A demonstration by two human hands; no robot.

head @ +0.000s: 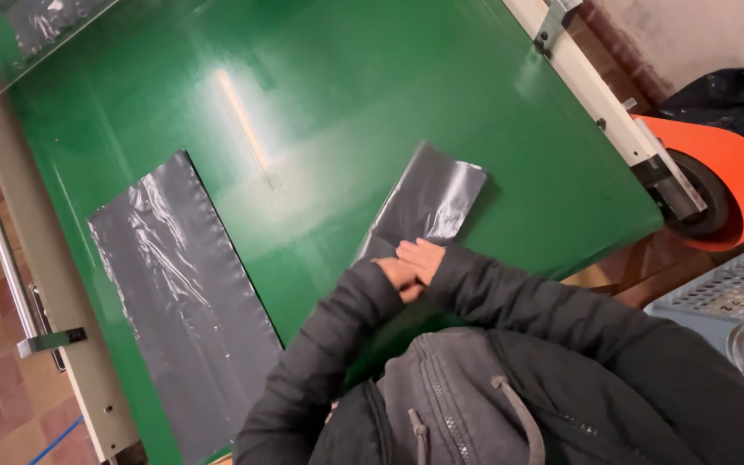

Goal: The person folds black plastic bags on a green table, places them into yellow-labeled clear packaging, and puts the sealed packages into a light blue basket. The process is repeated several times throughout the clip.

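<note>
Pressing together on near end of small grey plastic bag (430, 205): left hand (398, 275) and right hand (422, 258), fingers curled, overlapping. Bag flat on glossy green table (346, 95), long axis running away up-right from both hands. Larger grey plastic sheet (181, 301) well apart to left, nearer left arm.

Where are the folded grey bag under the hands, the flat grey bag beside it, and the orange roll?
folded grey bag (437, 198): head view, on its upper glossy part.
flat grey bag (187, 301): head view, on its middle.
orange roll (738, 168): head view, on its curved outer face.

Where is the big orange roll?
In the head view, the orange roll sits at the right edge, just off the green table, above the grey crate.
</note>
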